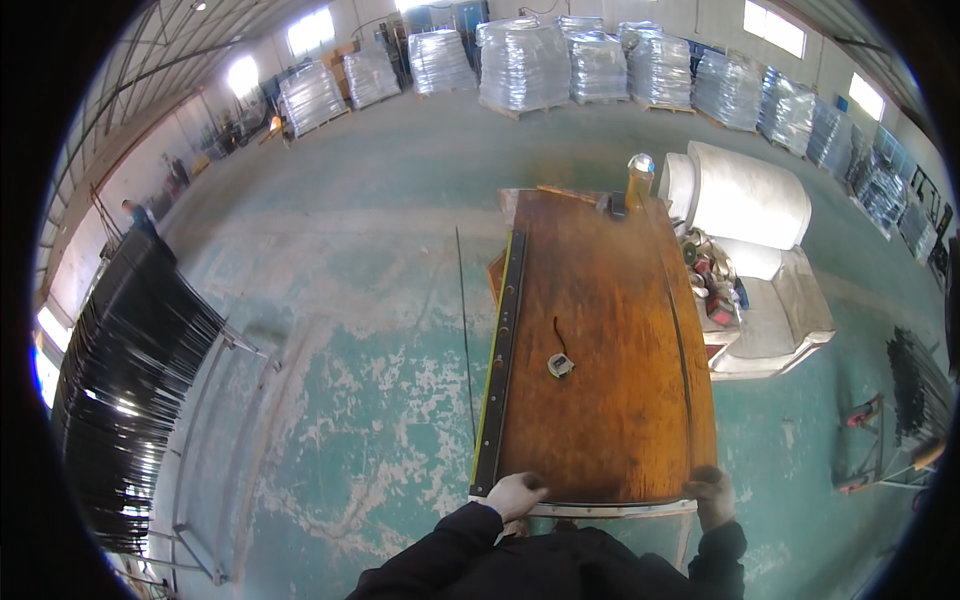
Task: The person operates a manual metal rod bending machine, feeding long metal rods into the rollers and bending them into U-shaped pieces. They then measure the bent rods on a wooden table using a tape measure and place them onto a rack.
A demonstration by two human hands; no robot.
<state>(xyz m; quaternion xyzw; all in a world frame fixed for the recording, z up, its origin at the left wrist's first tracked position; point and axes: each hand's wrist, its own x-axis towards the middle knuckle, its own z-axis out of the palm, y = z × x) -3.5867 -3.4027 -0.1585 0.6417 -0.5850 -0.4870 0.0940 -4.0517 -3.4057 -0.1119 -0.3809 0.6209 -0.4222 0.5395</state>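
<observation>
My left hand (517,495), in a pale work glove, is closed at the near left corner of a worn brown wooden table (610,400). My right hand (711,495), gloved too, has its fingers curled at the near right corner. Between them a thin black strip (610,503) runs along the table's near edge, its ends reaching the fingers of both hands. A dark metal rail (505,360) with a yellow-green edge lies along the left side. Mid-table sits a tape measure (560,365) with a dark strap. A long dark line, strip or seam, follows the right side.
A bottle of yellowish liquid (640,180) stands at the far end. A worn white sofa (765,290) and a pile of tools (712,280) adjoin the right side. Racks of black strips (130,370) stand at left; a cart (870,440) at right. Wrapped pallets (525,65) line the back.
</observation>
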